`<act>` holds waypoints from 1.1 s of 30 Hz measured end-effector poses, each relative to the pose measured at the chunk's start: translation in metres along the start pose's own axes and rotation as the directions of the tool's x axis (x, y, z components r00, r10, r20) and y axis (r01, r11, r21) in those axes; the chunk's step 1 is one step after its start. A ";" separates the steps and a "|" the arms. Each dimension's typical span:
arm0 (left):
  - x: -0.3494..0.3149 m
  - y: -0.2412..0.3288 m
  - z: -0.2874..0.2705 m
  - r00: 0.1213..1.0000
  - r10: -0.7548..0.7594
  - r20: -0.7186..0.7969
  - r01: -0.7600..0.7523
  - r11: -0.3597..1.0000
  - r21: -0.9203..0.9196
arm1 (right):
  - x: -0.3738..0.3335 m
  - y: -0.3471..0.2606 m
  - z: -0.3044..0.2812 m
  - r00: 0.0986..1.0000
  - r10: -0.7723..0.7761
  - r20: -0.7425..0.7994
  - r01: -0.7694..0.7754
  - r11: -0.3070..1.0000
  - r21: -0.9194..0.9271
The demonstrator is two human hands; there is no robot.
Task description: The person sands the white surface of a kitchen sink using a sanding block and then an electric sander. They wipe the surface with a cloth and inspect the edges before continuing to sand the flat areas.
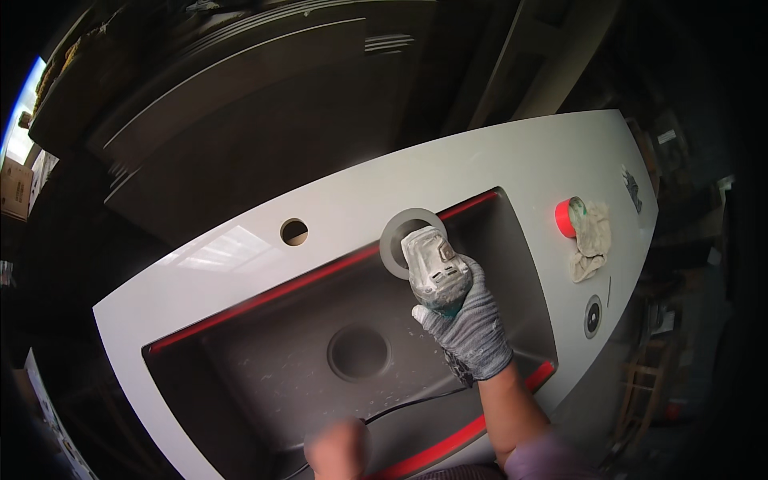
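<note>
My right hand (472,324), in a grey knit glove dusted white, is wrapped round a pale, dust-coated hand-held grinder (436,268). The round grey disc (394,244) at its head lies over the far rim of a dark grey sink (280,320), overlapping the white countertop. A black cord (416,402) runs from beside my right wrist down to the left across the sink. Low in the picture my left hand (338,450) is smeared by motion over the sink's near side, close to the cord; its fingers cannot be made out.
Red strips (280,290) line the sink's edges. The white countertop (192,280) has a round hole (294,232) left of the grinder. On its right lie a red tape roll (566,218), a crumpled pale cloth (592,240) and a round disc-like part (593,316).
</note>
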State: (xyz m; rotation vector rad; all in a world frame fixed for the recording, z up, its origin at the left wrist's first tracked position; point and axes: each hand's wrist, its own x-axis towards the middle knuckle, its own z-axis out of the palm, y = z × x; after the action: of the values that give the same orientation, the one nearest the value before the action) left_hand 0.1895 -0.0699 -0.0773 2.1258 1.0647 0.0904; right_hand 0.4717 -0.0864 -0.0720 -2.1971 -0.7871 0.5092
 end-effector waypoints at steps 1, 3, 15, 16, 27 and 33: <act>0.000 0.000 0.001 1.000 -0.004 0.001 0.004 1.000 0.004 | 0.001 0.002 -0.001 1.000 0.004 -0.013 -0.003 1.000 0.019; 0.001 0.001 0.002 1.000 -0.003 0.003 0.003 1.000 0.009 | 0.003 0.002 -0.007 0.999 0.040 -0.026 -0.039 0.999 0.033; 0.008 0.004 0.006 0.991 -0.010 0.131 0.001 0.998 0.068 | 0.014 0.016 -0.030 0.980 0.163 -0.114 -0.138 0.970 0.198; 0.013 -0.006 0.007 0.981 0.002 0.192 -0.019 0.996 0.083 | 0.014 0.017 -0.031 0.979 0.149 -0.138 -0.115 0.967 0.227; 0.123 0.078 0.077 0.864 0.400 0.306 -0.160 0.794 -0.586 | -0.011 0.025 -0.023 0.998 0.060 -0.021 -0.056 0.988 0.143; 0.124 0.125 0.109 0.968 0.185 0.169 0.001 0.672 -0.741 | 0.000 0.032 -0.033 0.995 0.075 -0.061 -0.064 0.983 0.175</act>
State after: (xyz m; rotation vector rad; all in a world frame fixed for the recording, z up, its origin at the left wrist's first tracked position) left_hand 0.3929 -0.0929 -0.1063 1.3894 0.6142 0.2697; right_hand 0.5022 -0.1205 -0.0748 -2.0750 -0.6091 0.5156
